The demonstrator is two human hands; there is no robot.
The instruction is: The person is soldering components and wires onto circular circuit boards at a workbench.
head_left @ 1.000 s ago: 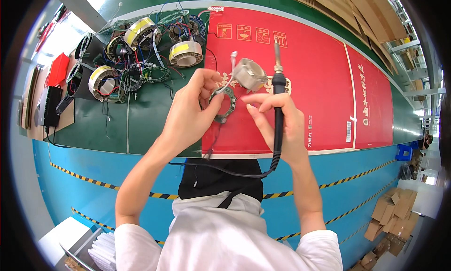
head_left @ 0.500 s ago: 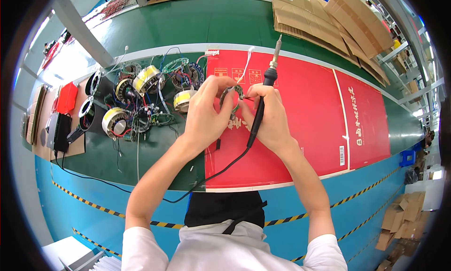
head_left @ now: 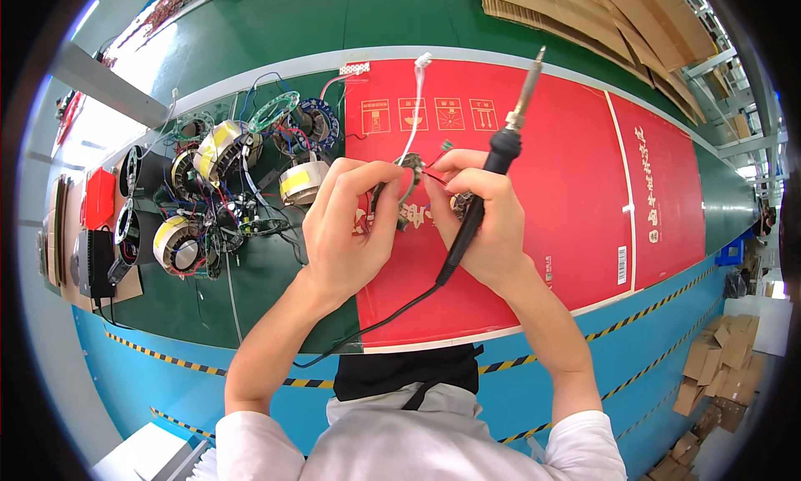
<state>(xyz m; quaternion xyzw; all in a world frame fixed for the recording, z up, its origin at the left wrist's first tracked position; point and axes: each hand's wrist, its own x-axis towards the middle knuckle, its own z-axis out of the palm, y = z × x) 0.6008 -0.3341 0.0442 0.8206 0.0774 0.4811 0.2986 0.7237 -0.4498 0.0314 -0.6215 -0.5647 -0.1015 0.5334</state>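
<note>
A small circuit board (head_left: 410, 163) with wires is pinched in the fingertips of my left hand (head_left: 350, 231), above the red cardboard; the fingers hide much of it. My right hand (head_left: 494, 222) is closed, with a black-handled soldering iron (head_left: 503, 152) lodged in it, metal tip pointing up and away. Its thumb and forefinger also meet at a thin red wire (head_left: 435, 178) beside the board. A white cable (head_left: 416, 105) runs from the board toward the far edge. Part of a small round component (head_left: 460, 204) shows behind the right fingers.
Left on the green bench lie several motor stators with yellow tape (head_left: 302, 183), tangled wires and ring-shaped boards (head_left: 274, 111). Beyond them are black cylinders (head_left: 148, 237), a red box (head_left: 99, 197) and a black power adapter (head_left: 96, 262). The iron's cord (head_left: 375, 324) crosses the near edge. Flattened cartons (head_left: 584, 22) lie far right.
The view has shifted a little. Both hands stay close together, and the board has turned in my left fingers. A red wire now shows between them; the iron leans further right.
</note>
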